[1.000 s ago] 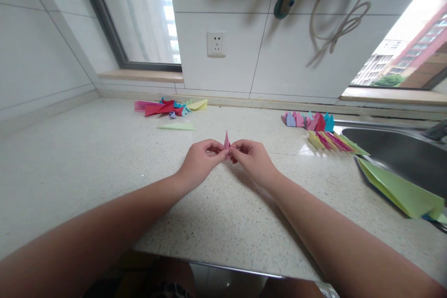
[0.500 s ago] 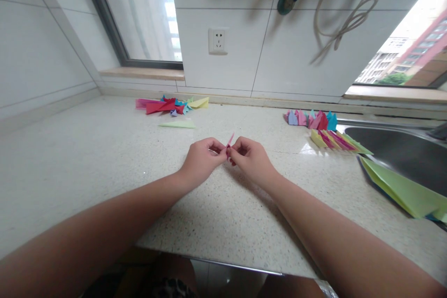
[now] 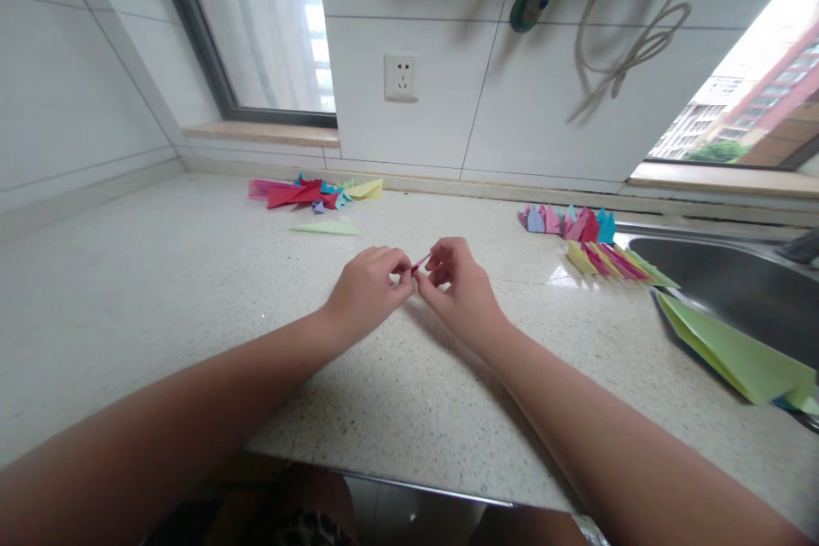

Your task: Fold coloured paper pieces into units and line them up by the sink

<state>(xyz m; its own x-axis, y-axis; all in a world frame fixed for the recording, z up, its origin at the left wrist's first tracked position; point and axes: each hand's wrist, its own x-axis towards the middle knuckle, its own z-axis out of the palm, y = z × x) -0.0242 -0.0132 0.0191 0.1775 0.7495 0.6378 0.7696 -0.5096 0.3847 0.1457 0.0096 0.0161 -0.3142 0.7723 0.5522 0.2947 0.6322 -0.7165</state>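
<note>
A small pink piece of folded paper [image 3: 421,262] is held between my two hands, above the speckled white countertop [image 3: 397,392]. My left hand [image 3: 373,286] pinches its near end between thumb and fingertips. My right hand [image 3: 461,286] has its thumb and fingertips at the other end, its fingers curled and slightly parted. Most of the paper is hidden by my fingers, so its exact shape cannot be made out.
Colourful folded papers [image 3: 313,193] lie at the back left, with a pale green folded strip [image 3: 325,227] before them. At right stand small folded pieces [image 3: 569,223], a yellow and magenta row [image 3: 618,262] and a large green folded paper [image 3: 735,350] by the sink [image 3: 717,273].
The pink paper's tip has swung from nearly upright to leaning right. My right hand's fingers have lifted and spread a little from the thumb. My left hand keeps its pinch.
</note>
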